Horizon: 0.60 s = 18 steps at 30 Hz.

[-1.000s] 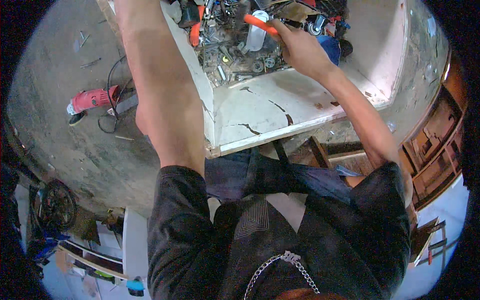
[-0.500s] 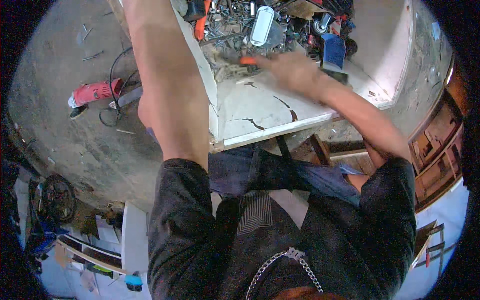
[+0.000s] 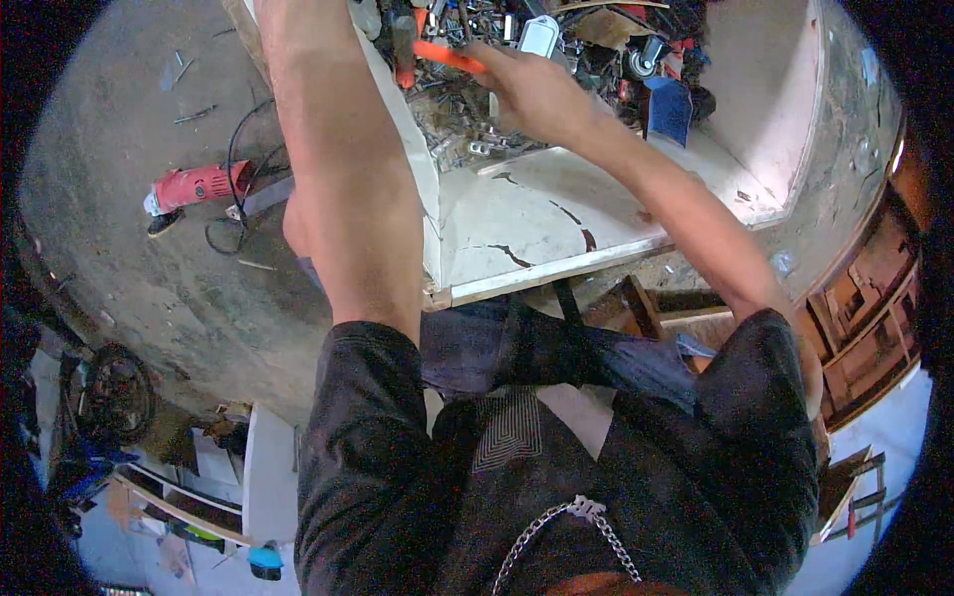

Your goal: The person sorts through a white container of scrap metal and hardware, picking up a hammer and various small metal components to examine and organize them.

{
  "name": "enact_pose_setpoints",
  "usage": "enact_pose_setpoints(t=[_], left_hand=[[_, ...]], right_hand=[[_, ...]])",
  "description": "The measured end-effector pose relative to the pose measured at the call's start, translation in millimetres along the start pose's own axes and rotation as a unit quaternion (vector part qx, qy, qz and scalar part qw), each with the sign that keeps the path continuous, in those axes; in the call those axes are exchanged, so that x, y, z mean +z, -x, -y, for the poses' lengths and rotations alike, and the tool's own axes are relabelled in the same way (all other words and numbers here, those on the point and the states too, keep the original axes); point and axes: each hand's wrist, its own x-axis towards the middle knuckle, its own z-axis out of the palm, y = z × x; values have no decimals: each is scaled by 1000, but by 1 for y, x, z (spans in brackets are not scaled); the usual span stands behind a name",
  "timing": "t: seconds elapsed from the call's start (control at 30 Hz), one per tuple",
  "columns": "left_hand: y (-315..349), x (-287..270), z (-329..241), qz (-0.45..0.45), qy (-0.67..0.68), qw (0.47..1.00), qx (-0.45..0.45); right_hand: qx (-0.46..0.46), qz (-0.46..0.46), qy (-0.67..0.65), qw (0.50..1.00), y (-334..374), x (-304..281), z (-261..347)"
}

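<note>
While the right grip [image 3: 542, 94] clasps one end, orange handle [image 3: 449, 56] jutting leftward, over metal clutter [image 3: 455, 117]

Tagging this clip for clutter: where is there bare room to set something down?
The floor below the red grinder, left of the left sleeve, looks mostly bare. The dark-streaked white panel between hardware pile and near rim is also uncovered, though its slope is unclear. Crowded: the hardware pile around the right hand.
</note>
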Motion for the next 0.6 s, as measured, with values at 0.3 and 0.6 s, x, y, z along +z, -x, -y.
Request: enact_pose_setpoints(t=[0.3, 0.6], left_hand=[[2, -3, -4, 3, 6, 1000, -7], [4, -8, -17, 10, 4, 999, -31]], right_hand=[[50, 203, 45, 977, 30, -26, 8], [59, -162, -171, 970, -13, -24, -22]])
